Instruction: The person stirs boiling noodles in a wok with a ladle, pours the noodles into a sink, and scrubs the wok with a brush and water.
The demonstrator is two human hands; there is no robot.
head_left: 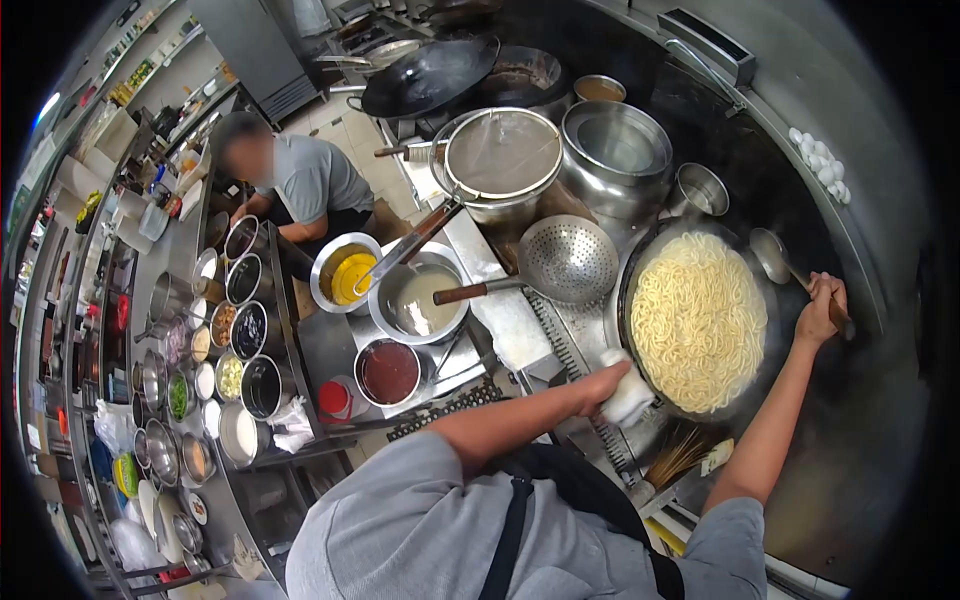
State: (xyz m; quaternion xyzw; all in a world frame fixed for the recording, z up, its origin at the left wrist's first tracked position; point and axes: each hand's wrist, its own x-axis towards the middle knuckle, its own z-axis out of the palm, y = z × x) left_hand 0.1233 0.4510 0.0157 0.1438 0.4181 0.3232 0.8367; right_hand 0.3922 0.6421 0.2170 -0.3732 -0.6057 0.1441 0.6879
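A large wok (pixel 624 330) full of pale noodles (pixel 698 322) sits on the stove in front of me. My left hand (pixel 604 388) is closed on a folded white cloth (pixel 630 396), which presses against the wok's near-left rim. My right hand (pixel 824 308) grips the handle of a metal ladle (pixel 770 255) with a wooden end. The ladle's bowl hangs at the wok's far-right edge, beside the noodles; whether it touches the rim I cannot tell. Left of the wok lies a perforated strainer (pixel 568 260) with a wooden handle.
Bowls with yellow liquid (pixel 352 277), cloudy liquid (pixel 420 300) and red sauce (pixel 388 372) stand left. Behind the strainer are a mesh sieve (pixel 503 152) and a steel pot (pixel 617 150). A bamboo brush (pixel 676 458) lies near the wok. A co-worker (pixel 310 180) crouches by the ingredient counter.
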